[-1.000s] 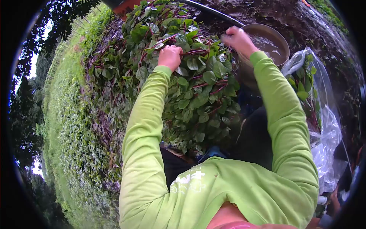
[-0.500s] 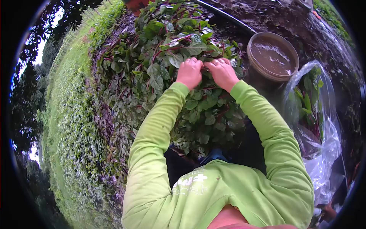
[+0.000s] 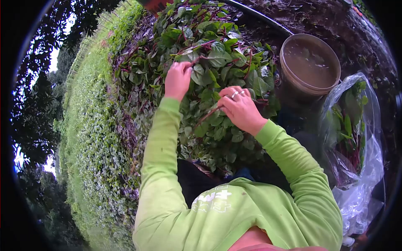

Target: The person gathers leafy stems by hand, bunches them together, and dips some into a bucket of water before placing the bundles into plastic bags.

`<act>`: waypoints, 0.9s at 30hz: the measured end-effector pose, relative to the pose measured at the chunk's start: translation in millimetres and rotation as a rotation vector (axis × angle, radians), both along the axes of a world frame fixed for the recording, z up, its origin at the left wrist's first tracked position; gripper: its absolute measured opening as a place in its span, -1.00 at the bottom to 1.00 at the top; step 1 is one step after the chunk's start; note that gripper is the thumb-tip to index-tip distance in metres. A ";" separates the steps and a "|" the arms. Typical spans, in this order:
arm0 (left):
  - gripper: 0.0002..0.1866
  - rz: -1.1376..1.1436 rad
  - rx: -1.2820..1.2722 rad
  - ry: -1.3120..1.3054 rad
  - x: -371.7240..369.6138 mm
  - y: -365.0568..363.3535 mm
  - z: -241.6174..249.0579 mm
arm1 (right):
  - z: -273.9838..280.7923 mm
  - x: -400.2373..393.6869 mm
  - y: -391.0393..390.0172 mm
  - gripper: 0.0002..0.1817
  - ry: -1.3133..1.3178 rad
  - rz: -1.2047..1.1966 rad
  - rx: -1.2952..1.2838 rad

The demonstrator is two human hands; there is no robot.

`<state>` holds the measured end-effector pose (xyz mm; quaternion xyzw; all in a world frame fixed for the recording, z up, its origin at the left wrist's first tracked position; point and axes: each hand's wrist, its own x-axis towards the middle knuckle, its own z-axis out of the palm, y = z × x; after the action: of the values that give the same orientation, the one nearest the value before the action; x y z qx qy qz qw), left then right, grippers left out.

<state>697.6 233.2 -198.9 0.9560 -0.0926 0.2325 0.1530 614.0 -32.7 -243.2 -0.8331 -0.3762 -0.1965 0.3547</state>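
A big heap of red-stemmed leafy greens (image 3: 230, 134), which look like Malabar spinach, lies in front of me. Over its left part, my left hand (image 3: 178, 81) is closed in a pinch on a reddish stem (image 3: 195, 61) that sticks out to the right. My right hand (image 3: 239, 108), wearing a ring, is lower and to the right, its fingers closed round another stem. The bare brownish end of that stem (image 3: 207, 116) points down and left from the fingers. Both hands are apart, close over the leaves.
A round bucket of muddy water (image 3: 310, 62) stands right of the heap. Below it, a clear plastic bag (image 3: 362, 175) holds more red-stemmed greens. A dark pipe (image 3: 264, 17) crosses wet soil behind, and an orange-red object (image 3: 155, 5) sits at the top. Grass (image 3: 83, 125) grows at left.
My hands were together over the heap and have separated. The left has moved left, and the right has moved down, with a stem end now showing from its fingers.
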 end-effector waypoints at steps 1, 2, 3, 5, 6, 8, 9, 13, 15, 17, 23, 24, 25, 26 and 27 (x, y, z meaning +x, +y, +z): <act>-0.76 -0.006 -0.076 0.033 -19.0 -11.7 8.7 | -1.2 -1.4 2.6 -0.85 -0.046 0.011 0.036; -0.76 -0.008 -0.157 0.069 -37.4 -20.8 9.4 | -2.3 -3.7 3.9 -0.85 -0.089 0.024 0.066; -0.75 -0.041 -0.240 0.117 -52.2 -26.0 4.5 | -0.5 -2.9 3.7 -0.83 -0.057 0.067 0.039; -0.72 -0.116 -0.409 0.206 -74.8 -37.9 -4.8 | -6.5 3.4 11.3 -0.83 -0.063 0.033 0.087; -0.71 -0.134 -0.597 0.312 -85.6 -47.6 -10.4 | -9.0 7.6 13.2 -0.83 -0.070 0.015 0.110; -0.68 -0.166 -0.965 0.521 -103.2 -63.0 -17.8 | -11.6 16.9 10.7 -0.79 -0.109 0.012 0.052; -0.64 -0.128 -0.930 0.614 -108.4 -61.5 -20.3 | -13.7 20.1 8.0 -0.78 -0.088 0.033 0.018; -0.78 -0.046 -1.332 0.678 -90.7 -59.4 -23.2 | -24.9 20.5 9.0 -0.75 -0.082 0.107 -0.056; -0.79 -0.042 -1.388 0.760 -82.4 -57.4 -32.9 | -31.7 17.9 10.9 -0.75 -0.072 0.131 -0.040; -0.81 0.034 -1.320 0.771 -76.1 -57.8 -43.6 | -38.4 17.8 9.3 -0.77 -0.072 0.158 -0.052; -0.76 -0.049 -1.250 1.169 -65.7 -54.0 -55.7 | -39.1 2.3 11.6 -0.86 -0.089 0.376 -0.128; -0.76 -0.073 -1.363 1.282 -66.8 -52.0 -58.3 | -40.9 -1.2 13.1 -0.86 -0.093 0.397 -0.131; -0.77 -0.097 -1.397 1.284 -69.4 -50.3 -61.3 | -42.8 -4.4 14.6 -0.86 -0.098 0.415 -0.135; -0.78 -0.122 -1.430 1.286 -72.1 -49.4 -65.0 | -44.6 -6.2 15.9 -0.86 -0.104 0.432 -0.138; -0.79 -0.146 -1.464 1.290 -76.6 -49.4 -68.8 | -45.0 -8.2 17.8 -0.87 -0.119 0.448 -0.152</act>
<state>621.0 183.8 -267.8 0.5604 0.1170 -0.3449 0.7438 605.9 -14.9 -288.2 -0.7402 -0.5854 -0.1329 0.3031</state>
